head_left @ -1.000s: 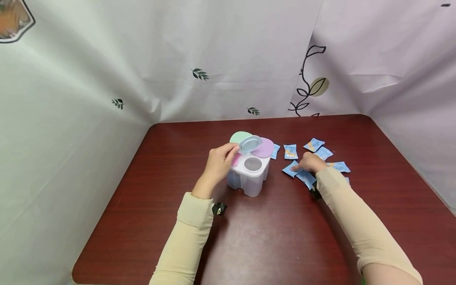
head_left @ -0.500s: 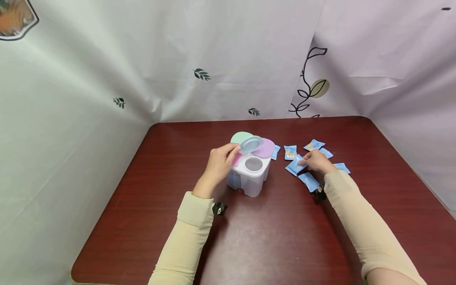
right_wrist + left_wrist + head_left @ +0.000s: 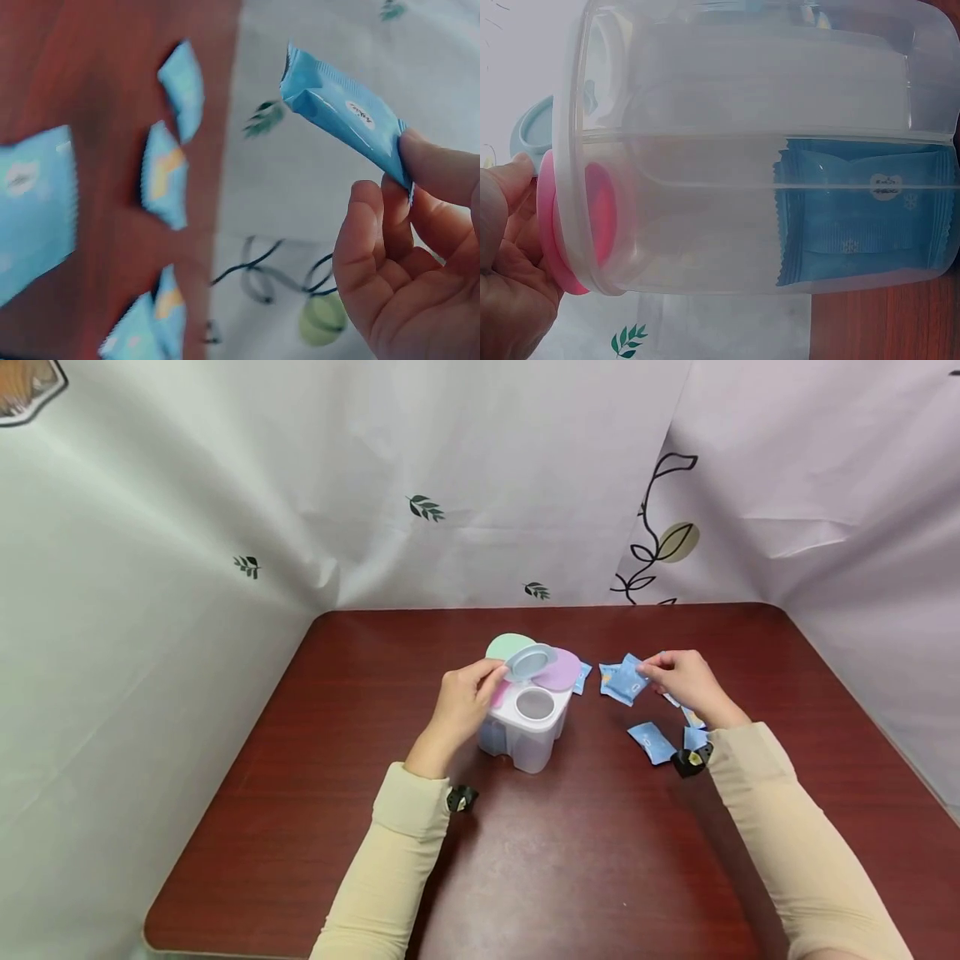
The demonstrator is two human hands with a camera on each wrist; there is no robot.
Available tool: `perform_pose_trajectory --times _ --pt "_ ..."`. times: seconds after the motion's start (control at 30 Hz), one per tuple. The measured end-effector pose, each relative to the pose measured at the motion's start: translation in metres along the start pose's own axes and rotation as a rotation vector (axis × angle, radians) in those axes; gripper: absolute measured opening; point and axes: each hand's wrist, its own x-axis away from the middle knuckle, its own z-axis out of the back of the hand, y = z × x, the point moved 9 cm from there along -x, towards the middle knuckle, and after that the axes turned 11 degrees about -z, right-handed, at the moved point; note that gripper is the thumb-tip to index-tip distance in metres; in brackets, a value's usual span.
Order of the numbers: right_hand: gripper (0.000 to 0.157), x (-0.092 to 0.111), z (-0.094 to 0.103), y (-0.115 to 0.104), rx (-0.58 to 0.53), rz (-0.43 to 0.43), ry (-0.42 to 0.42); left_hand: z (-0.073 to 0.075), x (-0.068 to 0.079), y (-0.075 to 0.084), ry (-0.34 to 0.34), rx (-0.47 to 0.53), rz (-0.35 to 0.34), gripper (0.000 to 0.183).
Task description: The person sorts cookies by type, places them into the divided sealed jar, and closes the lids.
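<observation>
A translucent plastic container [image 3: 528, 747] with several round coloured lids stands mid-table. Its pale blue-grey lid [image 3: 531, 662] is raised, and the round opening [image 3: 536, 703] below is uncovered. My left hand [image 3: 467, 702] pinches that raised lid between thumb and fingers. In the left wrist view, a blue packet [image 3: 866, 210] shows through the wall under the pink lid [image 3: 551, 217]. To the right, my right hand [image 3: 688, 683] pinches one end of a small sealed blue packet [image 3: 341, 109] between thumb and finger, lifted off the table.
Several blue packets lie right of the container: one [image 3: 651, 743] nearer me, one [image 3: 582, 677] beside the purple lid [image 3: 558, 670], others partly under the right wrist. A white patterned sheet [image 3: 480, 460] hangs behind the table [image 3: 315, 727].
My right hand has picked up a blue packet from the pile and raised it upward and back. The left hand still holds the lid in the same place.
</observation>
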Motion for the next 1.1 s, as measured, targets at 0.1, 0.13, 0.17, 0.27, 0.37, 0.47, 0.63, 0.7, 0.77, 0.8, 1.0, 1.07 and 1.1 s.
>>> perform_pose_trajectory --times 0.1,0.13,0.17,0.27,0.37,0.47,0.63,0.7,0.77,0.8,1.0,1.07,1.1 --pt "0.029 0.008 0.005 -0.017 0.03 0.035 0.035 0.0 0.0 -0.001 -0.005 -0.004 0.001 0.014" --pt "0.028 0.011 0.006 -0.023 0.039 0.048 0.046 0.0 0.0 -0.001 -0.005 -0.005 0.001 0.014" --pt "0.027 0.014 0.006 -0.028 0.044 0.061 0.054 0.0 0.0 -0.001 -0.005 -0.006 0.0 0.014" --pt "0.025 0.022 0.007 -0.045 0.048 0.117 0.085 0.0 0.0 -0.001 0.001 -0.006 -0.003 0.014" --pt "0.022 0.031 0.008 -0.061 0.042 0.185 0.118 0.0 0.0 -0.001 0.005 -0.005 -0.005 0.014" --pt "0.019 0.041 0.008 -0.075 0.029 0.247 0.152 0.0 -0.001 -0.001 0.005 -0.002 -0.006 0.014" --pt "0.015 0.055 0.007 -0.097 -0.027 0.322 0.179 -0.001 -0.001 -0.002 0.005 0.002 -0.003 0.013" --pt "0.014 0.059 0.005 -0.105 -0.05 0.35 0.183 -0.001 -0.001 -0.002 0.005 0.002 -0.002 0.013" --pt "0.012 0.063 0.002 -0.113 -0.069 0.37 0.178 0.0 -0.001 -0.001 0.004 0.001 -0.003 0.013" --pt "0.012 0.064 -0.001 -0.116 -0.076 0.382 0.177 0.0 -0.001 -0.001 0.002 0.0 -0.003 0.013" --pt "0.008 0.067 -0.016 -0.134 -0.087 0.455 0.18 0.0 -0.001 -0.002 -0.005 -0.009 -0.004 0.014" --pt "0.008 0.068 -0.02 -0.139 -0.09 0.478 0.185 -0.001 -0.001 -0.001 -0.007 -0.008 -0.004 0.014" --pt "0.008 0.068 -0.022 -0.142 -0.09 0.495 0.19 -0.001 -0.001 -0.001 -0.009 -0.008 -0.003 0.014"
